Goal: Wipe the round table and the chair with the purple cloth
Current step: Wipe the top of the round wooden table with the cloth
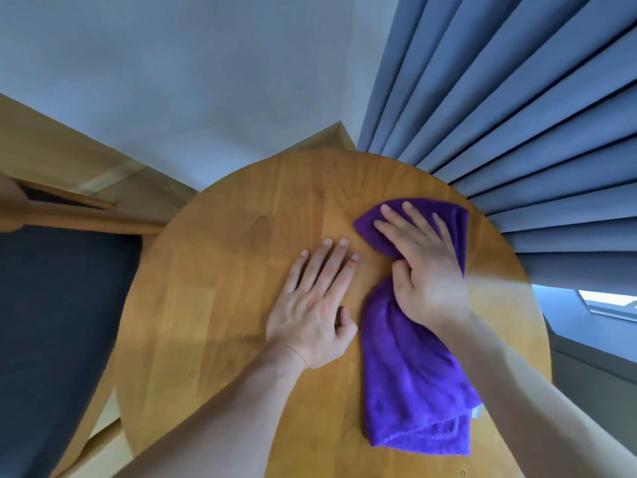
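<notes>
The round wooden table (220,305) fills the middle of the head view. A purple cloth (410,381) lies stretched along its right half, from near the far edge to the near edge. My right hand (420,267) presses flat on the far part of the cloth, fingers straight and spread, thumb lying against a fold of the cloth. My left hand (317,305) rests flat on the bare wood just left of the cloth, fingers straight. The chair (58,305) with a dark seat and wooden frame stands at the left, tucked against the table.
Blue-grey curtains (517,115) hang right behind the table at the right. A white wall (172,81) with a wooden skirting board runs behind. A darker stain (256,231) marks the tabletop at the left of my hands. A bright window (606,303) shows at the right edge.
</notes>
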